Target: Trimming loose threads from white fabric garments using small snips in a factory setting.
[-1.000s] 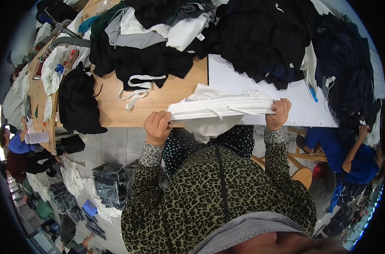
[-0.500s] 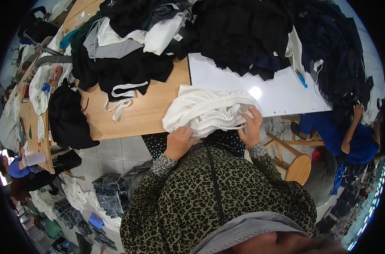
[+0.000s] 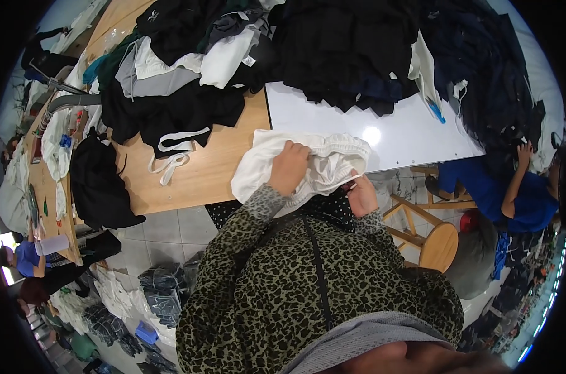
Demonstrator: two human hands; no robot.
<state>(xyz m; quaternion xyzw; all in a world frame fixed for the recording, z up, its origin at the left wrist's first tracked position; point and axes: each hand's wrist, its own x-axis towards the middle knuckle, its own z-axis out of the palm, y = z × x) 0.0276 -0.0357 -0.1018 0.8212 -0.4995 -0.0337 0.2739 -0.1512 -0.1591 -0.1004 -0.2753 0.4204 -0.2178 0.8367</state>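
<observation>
A white garment with a gathered elastic waistband lies bunched at the table's near edge, partly hanging over it toward my body. My left hand rests on top of it, its fingers curled down into the cloth near the waistband. At the garment's right end, my right hand pinches the waistband's edge from below, palm turned up. The waistband's opening shows between the two hands. What the left fingertips grasp beneath the cloth is partly hidden.
Black clothes heap along the far side, with white and grey pieces among them. A white cord lies left on the wooden table. A wooden stool stands at right, near a co-worker in blue.
My left hand has moved up and right from the garment's near edge onto its top. My right hand has dropped lower and turned palm up at the waistband.
</observation>
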